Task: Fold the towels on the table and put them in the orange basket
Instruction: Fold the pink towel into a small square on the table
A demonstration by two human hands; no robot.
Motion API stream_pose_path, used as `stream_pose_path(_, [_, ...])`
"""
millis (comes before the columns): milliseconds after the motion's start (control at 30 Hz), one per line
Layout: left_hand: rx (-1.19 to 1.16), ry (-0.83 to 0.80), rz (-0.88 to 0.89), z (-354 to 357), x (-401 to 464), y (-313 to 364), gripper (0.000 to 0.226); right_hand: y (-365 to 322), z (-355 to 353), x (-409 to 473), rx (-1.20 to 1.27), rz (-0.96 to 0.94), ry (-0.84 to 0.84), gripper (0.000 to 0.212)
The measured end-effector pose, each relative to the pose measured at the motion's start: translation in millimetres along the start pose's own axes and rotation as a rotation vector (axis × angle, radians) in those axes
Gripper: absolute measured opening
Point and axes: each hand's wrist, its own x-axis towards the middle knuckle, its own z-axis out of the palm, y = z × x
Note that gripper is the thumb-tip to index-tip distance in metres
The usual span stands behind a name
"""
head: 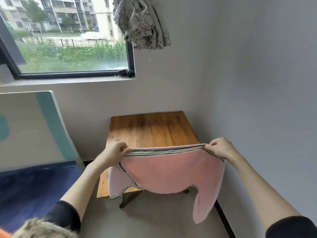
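A pink towel (171,170) with grey and green stripes along its edge hangs in the air in front of the wooden table (151,127). My left hand (115,151) pinches its upper left corner. My right hand (219,148) pinches the upper right corner. The top edge is stretched between both hands, and the rest droops below the table's front edge, doubled over. A small orange patch (3,233) shows at the bottom left corner; I cannot tell whether it is the basket.
The table stands in the corner against grey walls. A bed with a dark blue cover (30,186) and a white and teal headboard (34,126) lies to the left. A window (68,36) and a knotted curtain (144,23) are above. Grey floor (154,217) lies below.
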Motion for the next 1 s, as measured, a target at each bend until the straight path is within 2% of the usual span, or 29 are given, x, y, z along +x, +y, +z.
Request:
stream_pose_path(233, [0.056, -0.082, -0.070, 33.9, 75.4, -29.9, 0.023, -10.7, 33.3, 93.8, -0.226, 0.053, 0.036, 0.054])
stream_pose_path(400, [0.008, -0.082, -0.111, 57.6, 153.9, -57.6, 0.023, -21.1, 65.5, 175.8, -0.371, 0.062, 0.007, 0.047])
stream_pose_path(667, [-0.017, -0.127, -0.236, 95.2, 286.5, -103.8, 0.023, -31.5, 122.9, 301.2, -0.420, 0.039, 0.017, 0.019])
stream_pose_path(867, [0.010, -0.077, -0.316, 121.7, 352.3, -115.5, 0.025, -33.7, 147.4, 365.8, -0.368, -0.011, 0.006, 0.020])
stream_pose_path(1000, [-0.052, -0.031, -0.321, 134.6, 375.4, -118.9, 0.022, -31.3, 161.2, 400.3, -0.347, -0.038, 0.041, 0.025])
